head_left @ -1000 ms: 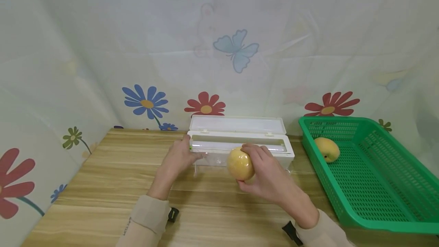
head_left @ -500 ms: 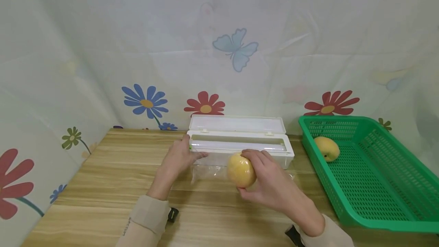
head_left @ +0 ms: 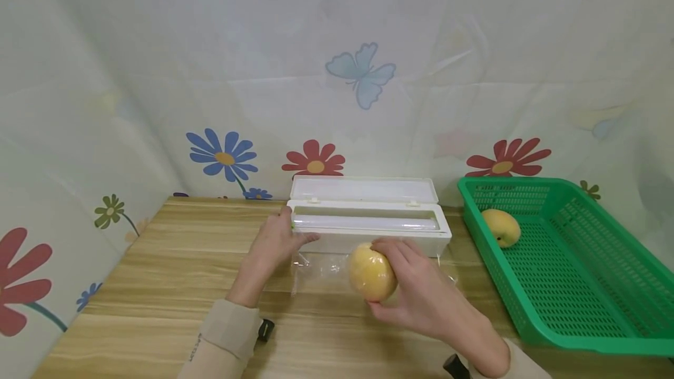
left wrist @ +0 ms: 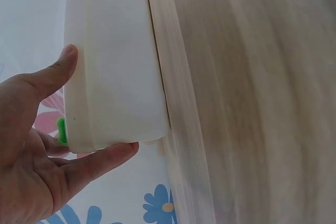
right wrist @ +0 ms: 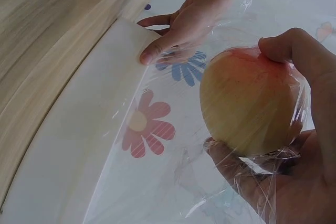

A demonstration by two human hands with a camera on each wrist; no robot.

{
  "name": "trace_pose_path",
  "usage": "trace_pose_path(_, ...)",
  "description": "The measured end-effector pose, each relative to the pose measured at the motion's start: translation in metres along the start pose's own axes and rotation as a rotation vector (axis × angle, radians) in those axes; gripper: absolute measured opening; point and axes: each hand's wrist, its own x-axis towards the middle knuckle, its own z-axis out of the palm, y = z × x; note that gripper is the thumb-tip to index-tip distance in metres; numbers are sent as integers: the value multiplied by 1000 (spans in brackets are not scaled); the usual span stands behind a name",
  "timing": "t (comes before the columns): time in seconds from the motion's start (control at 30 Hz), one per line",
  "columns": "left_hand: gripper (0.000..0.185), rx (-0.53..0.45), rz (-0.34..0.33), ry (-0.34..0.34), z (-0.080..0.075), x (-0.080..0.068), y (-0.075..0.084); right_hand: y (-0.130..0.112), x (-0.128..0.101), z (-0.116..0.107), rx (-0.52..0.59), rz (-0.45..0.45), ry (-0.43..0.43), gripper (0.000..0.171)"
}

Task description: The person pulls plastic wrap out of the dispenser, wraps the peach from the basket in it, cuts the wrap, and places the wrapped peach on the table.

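Nearest you, your right hand has its thumb and fingers bent round a yellow fruit, held up in front of the box, between the middle of the table and its far edge. The fruit is round and smooth, glinting under clear film. From the head it looks almost plain yellow; the right wrist view adds a red blush beside your digits, fine specks, and film crumpled against its underside. That film runs from the fruit to the box, but its side edges are hard to make out.

Your left hand grips the left end of the white box, its thumb along the front. The head view hides part of that grip; the left wrist view shows a finger laid along the end face and a small green tab beside it. The box sits near the table's far edge, lid raised, a pale roll inside.

Towards the table's right side, the green basket, cut off by the picture's edge, holds a second fruit, partly hidden behind its left wall. Flower-printed cloth hangs beyond.
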Motion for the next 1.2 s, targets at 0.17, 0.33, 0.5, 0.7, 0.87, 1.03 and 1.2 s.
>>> trace_pose_path(0.17, 86, 5, -2, 0, 0, 0, 0, -3, -3, -2, 29, -8, -12, 76)
trace_pose_path(0.33, 89, 21, 1, 0, 0, 1, -1, -7, -7, -4, 52, -19, -17, 77)
trace_pose_path(0.5, 90, 24, -10, 2, 0, 0, -2, -12, -10, -7, 59, -33, -21, 78)
trace_pose_path(0.7, 90, 17, -6, 10, 2, 1, -1, -18, -14, -9, 66, -29, -37, 78)
trace_pose_path(0.87, 91, 32, 2, 14, 3, 2, -1, -21, -19, -11, 76, -25, -61, 77)
trace_pose_path(1.03, 93, 38, -1, 15, 3, 2, -1, -25, -24, -14, 81, 0, -117, 76)
trace_pose_path(1.2, 93, 37, -2, 18, 4, 1, -1, -29, -28, -17, 67, 36, -160, 77)
